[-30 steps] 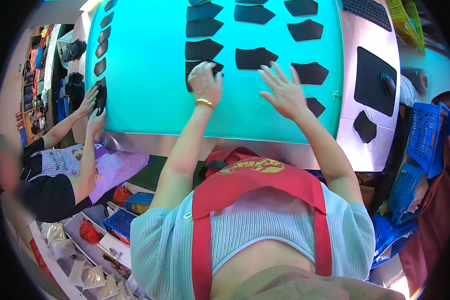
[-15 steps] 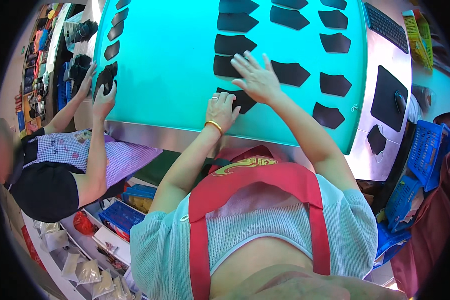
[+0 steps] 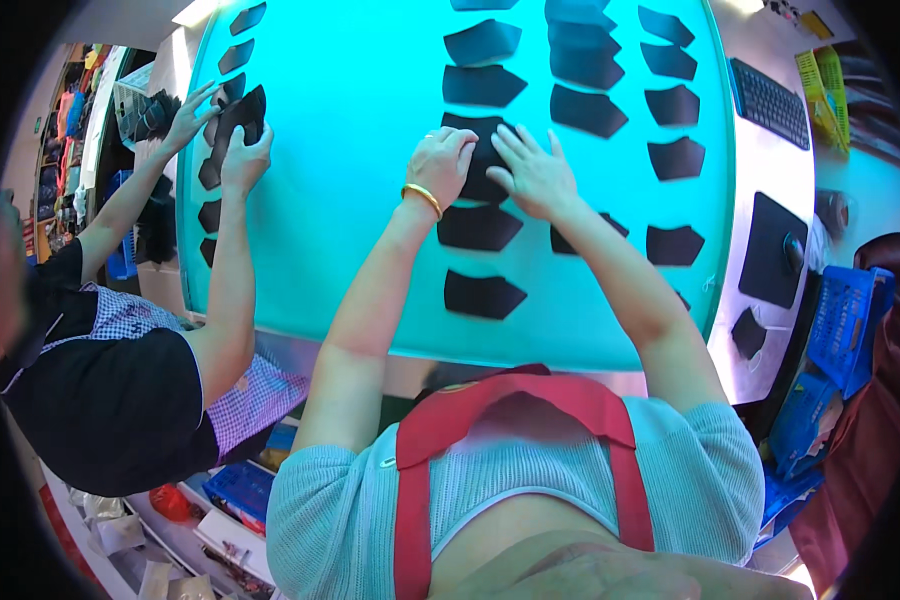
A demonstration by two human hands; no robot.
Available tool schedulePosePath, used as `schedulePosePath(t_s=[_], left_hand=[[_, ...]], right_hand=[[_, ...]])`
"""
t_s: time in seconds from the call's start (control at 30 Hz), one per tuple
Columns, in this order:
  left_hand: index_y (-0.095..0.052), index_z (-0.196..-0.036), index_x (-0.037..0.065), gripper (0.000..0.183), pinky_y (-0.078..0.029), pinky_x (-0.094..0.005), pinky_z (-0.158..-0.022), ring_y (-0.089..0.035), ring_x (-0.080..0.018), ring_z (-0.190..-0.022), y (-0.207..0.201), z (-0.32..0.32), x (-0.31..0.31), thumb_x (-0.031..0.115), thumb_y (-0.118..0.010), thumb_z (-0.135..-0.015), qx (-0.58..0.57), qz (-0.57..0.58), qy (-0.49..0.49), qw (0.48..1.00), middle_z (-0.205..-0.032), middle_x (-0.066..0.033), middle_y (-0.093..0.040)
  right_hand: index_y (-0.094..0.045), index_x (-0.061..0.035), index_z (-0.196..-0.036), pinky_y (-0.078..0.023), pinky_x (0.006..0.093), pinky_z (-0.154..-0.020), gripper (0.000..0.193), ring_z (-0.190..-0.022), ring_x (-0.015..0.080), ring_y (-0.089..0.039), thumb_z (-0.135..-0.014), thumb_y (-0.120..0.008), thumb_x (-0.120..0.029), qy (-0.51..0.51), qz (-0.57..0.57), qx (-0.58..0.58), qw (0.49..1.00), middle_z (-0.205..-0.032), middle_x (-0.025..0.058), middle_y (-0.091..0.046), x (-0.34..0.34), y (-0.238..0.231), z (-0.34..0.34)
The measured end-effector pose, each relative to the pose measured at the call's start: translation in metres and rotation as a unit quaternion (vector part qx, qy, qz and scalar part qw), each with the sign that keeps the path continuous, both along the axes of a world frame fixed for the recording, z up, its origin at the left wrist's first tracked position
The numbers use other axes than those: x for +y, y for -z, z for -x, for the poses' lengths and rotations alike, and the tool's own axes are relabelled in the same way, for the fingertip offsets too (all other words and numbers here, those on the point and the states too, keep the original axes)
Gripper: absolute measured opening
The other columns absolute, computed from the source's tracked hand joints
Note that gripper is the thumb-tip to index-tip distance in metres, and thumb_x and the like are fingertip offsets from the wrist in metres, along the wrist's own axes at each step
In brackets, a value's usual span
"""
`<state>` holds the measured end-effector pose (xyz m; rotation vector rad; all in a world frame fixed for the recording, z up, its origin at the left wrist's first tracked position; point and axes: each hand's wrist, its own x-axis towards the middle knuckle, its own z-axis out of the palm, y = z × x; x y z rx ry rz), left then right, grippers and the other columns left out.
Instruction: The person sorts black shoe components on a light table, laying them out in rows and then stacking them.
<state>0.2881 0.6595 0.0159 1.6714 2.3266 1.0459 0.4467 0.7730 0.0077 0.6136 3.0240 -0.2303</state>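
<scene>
since half a second ago both hands have been drawn together over one black cut piece (image 3: 482, 160) near the middle of the turquoise table (image 3: 350, 150), where before the right hand was stretched further up than the left; the co-worker's hands have also been brought closer together on the pieces at the table's left edge.

at the far left, a co-worker in a black and checked top is seen; the co-worker's two hands (image 3: 232, 140) are laid on a small stack of black pieces (image 3: 238, 112) at the table's left rim, in a column of similar dark pieces along that edge; shelves with coloured goods are seen behind, blurred.

further right, the left hand (image 3: 440, 165) is pressed flat on the left part of the black cut piece, fingers held together and not curled round anything; a gold bangle (image 3: 422, 197) is worn on its wrist; just below it two more black pieces (image 3: 478, 226) are lying in the same column, apart from each other.

the right hand (image 3: 532, 172) is laid on the right part of the same piece, fingers spread apart and flat, nothing gripped; the two hands are nearly touching over the piece; whether the piece is lifted at all cannot be told.

to the right, further columns of black pieces (image 3: 675, 160) are laid out flat; beyond the turquoise surface a dark keyboard (image 3: 770, 100) and a black mouse pad (image 3: 773, 250) are seen on a white surface, and a blue basket (image 3: 840, 320) at the far right.
</scene>
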Motion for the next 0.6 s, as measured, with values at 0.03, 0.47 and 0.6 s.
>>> schedulePosePath(t_s=[0.03,0.47,0.6], left_hand=[[-0.068,-0.096,0.009,0.009,-0.050,-0.0407,-0.082,-0.064,-0.0310,-0.092,0.003,0.010,0.011,0.015,-0.063,-0.091,0.005,-0.015,-0.014,1.000,-0.096,-0.0098,-0.068],[-0.070,-0.096,0.014,0.010,-0.049,-0.0400,-0.087,-0.062,-0.0283,-0.101,0.033,0.143,0.158,0.016,-0.068,-0.087,0.108,-0.062,-0.052,0.991,-0.101,-0.0048,-0.067],[-0.069,-0.103,0.016,0.015,-0.049,-0.0398,-0.090,-0.061,-0.0293,-0.103,0.032,0.177,0.212,0.017,-0.067,-0.088,0.142,-0.086,-0.032,0.986,-0.104,-0.0052,-0.067]], right_hand=[[-0.042,-0.0125,-0.147,-0.024,0.0543,-0.115,0.063,-0.145,0.0234,-0.032,-0.100,-0.039,-0.053,0.000,-0.002,-0.001,1.000,-0.155,0.0030,-0.038,0.003,-0.003,0.003],[-0.026,-0.0228,-0.155,-0.023,0.0596,-0.113,0.063,-0.149,0.0294,-0.020,-0.102,-0.026,-0.056,-0.012,0.073,-0.166,0.983,-0.164,0.0030,-0.019,0.154,-0.002,0.153],[-0.033,-0.0245,-0.152,-0.018,0.0670,-0.113,0.056,-0.149,0.0288,-0.022,-0.103,-0.026,-0.051,0.045,-0.033,-0.076,0.996,-0.164,0.0008,-0.019,0.235,-0.029,0.188]])
